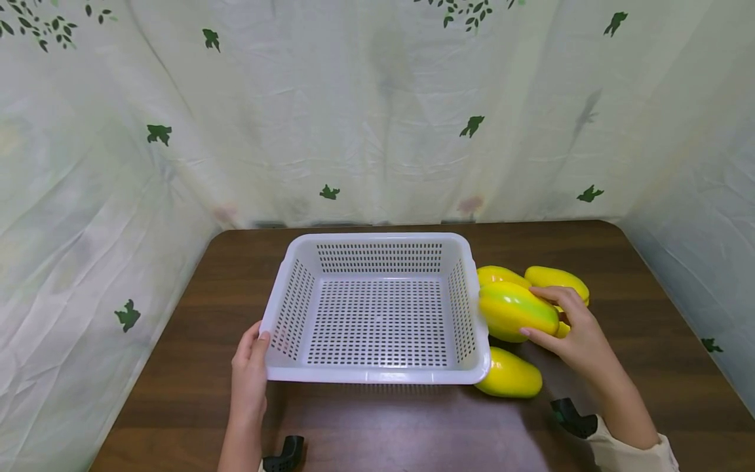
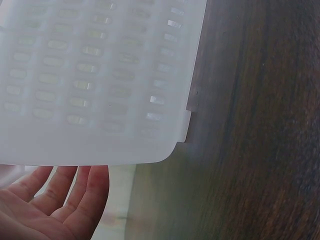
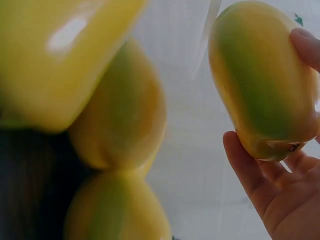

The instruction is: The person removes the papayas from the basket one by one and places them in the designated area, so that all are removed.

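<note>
A white perforated plastic basket (image 1: 377,375) sits at the middle of the table with nothing inside it. My left hand (image 1: 250,370) grips its left rim near the front corner, thumb on top; the left wrist view shows the fingers (image 2: 95,195) at the basket's edge. Beside the right wall, my right hand (image 1: 575,331) holds a yellow-green papaya (image 1: 513,311), with thumb and fingers spread around its end. In the right wrist view that papaya (image 3: 255,75) appears raised, apart from the others. Another papaya (image 1: 512,375) lies near the basket's front right corner, partly hidden by the rim.
Behind the held fruit lie more papayas, one at the back left (image 1: 500,275) and one at the back right (image 1: 556,282); others are partly covered by my right hand. The brown wooden table (image 1: 401,426) ends at a pale curtain (image 1: 377,131) around the back and sides.
</note>
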The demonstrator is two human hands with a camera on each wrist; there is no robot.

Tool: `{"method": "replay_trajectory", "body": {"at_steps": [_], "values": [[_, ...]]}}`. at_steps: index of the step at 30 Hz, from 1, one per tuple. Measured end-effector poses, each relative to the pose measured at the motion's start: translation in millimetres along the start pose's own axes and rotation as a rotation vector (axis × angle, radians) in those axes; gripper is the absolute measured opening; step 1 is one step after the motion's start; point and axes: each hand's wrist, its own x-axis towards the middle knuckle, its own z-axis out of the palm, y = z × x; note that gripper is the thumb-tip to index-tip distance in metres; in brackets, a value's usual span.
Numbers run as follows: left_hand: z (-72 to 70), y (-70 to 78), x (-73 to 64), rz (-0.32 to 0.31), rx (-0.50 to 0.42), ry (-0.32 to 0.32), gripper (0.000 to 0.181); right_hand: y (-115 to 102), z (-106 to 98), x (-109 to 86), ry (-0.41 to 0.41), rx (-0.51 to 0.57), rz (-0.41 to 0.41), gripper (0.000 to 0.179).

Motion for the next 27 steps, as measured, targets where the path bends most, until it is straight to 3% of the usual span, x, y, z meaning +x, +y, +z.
{"method": "replay_trajectory", "body": {"at_steps": [7, 13, 27], "values": [[-0.4, -1.7, 0.8, 0.004, -0.003, -0.004, 0.04, 15, -7, -23.2, 0.018, -0.025, 0.057, 0.058], [-0.2, -0.9, 0.3, 0.014, -0.003, -0.002, 0.04, 28, -14, -41.8, 0.037, -0.025, 0.058, 0.06], [0.3, -0.1, -0.3, 0.016, -0.007, -0.004, 0.04, 49, -17, -72.8, 0.002, 0.016, 0.134, 0.057]]}}
